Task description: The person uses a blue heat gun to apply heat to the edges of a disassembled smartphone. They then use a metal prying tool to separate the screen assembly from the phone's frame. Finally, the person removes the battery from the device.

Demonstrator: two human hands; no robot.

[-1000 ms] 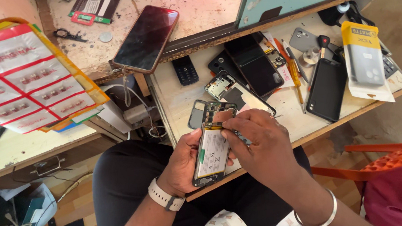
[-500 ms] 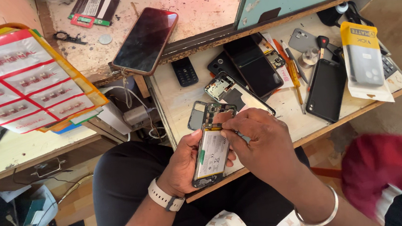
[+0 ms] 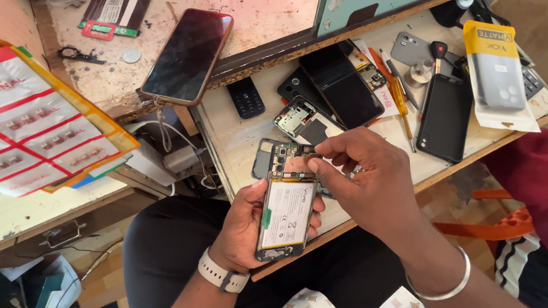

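Two bare hands work over a back-less smartphone with its white battery and green circuit board exposed (image 3: 285, 203), held above the person's lap at the near edge of the pale wooden pull-out shelf (image 3: 232, 138). The left hand (image 3: 244, 227) cradles its lower half, fingers wrapped around the frame. The right hand (image 3: 363, 175) pinches its fingertips (image 3: 315, 163) together on the board near the phone's top end. A black slab phone (image 3: 444, 117) lies face down on the shelf, well apart.

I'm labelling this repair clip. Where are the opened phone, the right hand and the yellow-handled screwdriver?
opened phone (image 3: 288, 213): head view, on its white battery.
right hand (image 3: 365, 179): head view, back of the hand.
yellow-handled screwdriver (image 3: 400, 99): head view, on its handle.
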